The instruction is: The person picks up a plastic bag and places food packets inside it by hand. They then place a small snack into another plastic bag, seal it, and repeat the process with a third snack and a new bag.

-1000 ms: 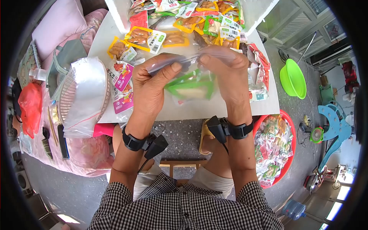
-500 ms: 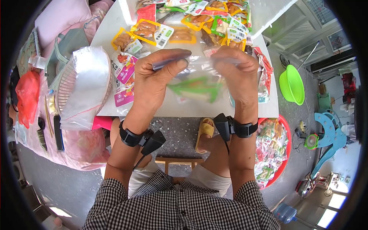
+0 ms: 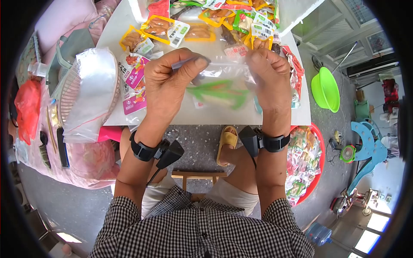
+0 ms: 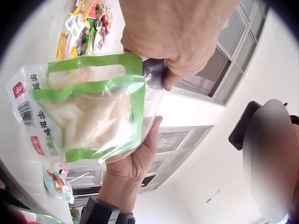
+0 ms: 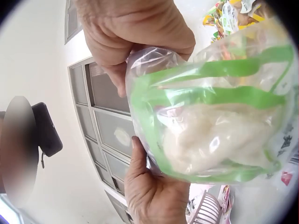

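Note:
Both hands hold a clear plastic bag (image 3: 228,71) by its upper edge, above the near part of the table. My left hand (image 3: 165,81) pinches the left corner between thumb and fingers. At the opposite corner, my right hand (image 3: 274,81) pinches the edge likewise. A green-edged food packet (image 4: 96,116) with pale contents shows within the bag in the left wrist view, its white printed end with a barcode outward. The right wrist view shows the same packet (image 5: 215,135) close up, with the right hand above and the left hand below.
Yellow-edged packets (image 3: 161,30) and others pile up on the white table (image 3: 206,118). Purple-and-white packets (image 3: 134,81) lie left, near a basket (image 3: 66,99) with flat clear bags (image 3: 92,81) over it. A red tub (image 3: 318,167) full of packets stands on the floor at right.
My hands have moved apart, stretching the bag's top edge between them. The thumbs were near each other at the middle; now they are at the two corners. The packet still hangs below.

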`<state>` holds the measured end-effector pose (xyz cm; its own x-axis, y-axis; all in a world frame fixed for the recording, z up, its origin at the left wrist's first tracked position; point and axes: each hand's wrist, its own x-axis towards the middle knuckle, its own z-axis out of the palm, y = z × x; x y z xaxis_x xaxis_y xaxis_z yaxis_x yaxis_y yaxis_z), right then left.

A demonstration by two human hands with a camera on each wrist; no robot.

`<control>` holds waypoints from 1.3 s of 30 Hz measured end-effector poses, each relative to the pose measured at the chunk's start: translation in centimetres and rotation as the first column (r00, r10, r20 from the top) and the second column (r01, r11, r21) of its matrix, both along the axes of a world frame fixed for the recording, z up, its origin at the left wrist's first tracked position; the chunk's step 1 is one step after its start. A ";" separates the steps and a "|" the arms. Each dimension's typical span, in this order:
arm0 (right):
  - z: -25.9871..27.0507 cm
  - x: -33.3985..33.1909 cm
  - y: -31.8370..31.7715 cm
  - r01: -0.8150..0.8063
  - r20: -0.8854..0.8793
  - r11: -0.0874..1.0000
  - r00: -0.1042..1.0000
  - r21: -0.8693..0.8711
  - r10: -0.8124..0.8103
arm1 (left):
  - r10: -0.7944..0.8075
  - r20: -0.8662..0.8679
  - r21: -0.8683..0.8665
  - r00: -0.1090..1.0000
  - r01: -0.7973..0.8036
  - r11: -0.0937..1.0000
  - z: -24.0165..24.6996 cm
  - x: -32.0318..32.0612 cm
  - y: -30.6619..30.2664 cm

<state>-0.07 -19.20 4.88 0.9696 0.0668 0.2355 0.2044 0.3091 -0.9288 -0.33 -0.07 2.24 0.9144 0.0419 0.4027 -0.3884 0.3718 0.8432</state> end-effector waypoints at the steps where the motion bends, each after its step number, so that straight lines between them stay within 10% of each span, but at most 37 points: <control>1: -0.2 0.1 0.2 -0.011 0.020 0.997 1.000 0.080 0.010 | -0.005 -0.025 -0.028 1.000 0.004 1.000 0.0 -0.1 -0.1; 9: -0.1 -0.2 1.3 -0.055 0.031 0.992 0.998 -0.111 0.059 | -0.035 -0.130 -0.210 0.991 0.007 0.978 0.0 0.0 -0.8; 23: 0.2 -0.3 0.8 -0.032 0.016 0.980 0.999 -0.196 0.036 | -0.072 -0.055 -0.012 0.996 0.071 0.997 0.5 0.4 0.6; 34: -0.4 0.1 -1.6 -0.216 0.107 0.975 0.970 -0.042 0.220 | -0.145 -0.041 0.017 0.989 0.146 0.989 -0.6 1.2 3.6; 39: -0.1 -1.3 -3.0 -0.102 0.214 0.869 0.949 -0.484 0.231 | -0.060 -0.052 0.003 0.997 0.060 0.998 -2.1 2.3 4.8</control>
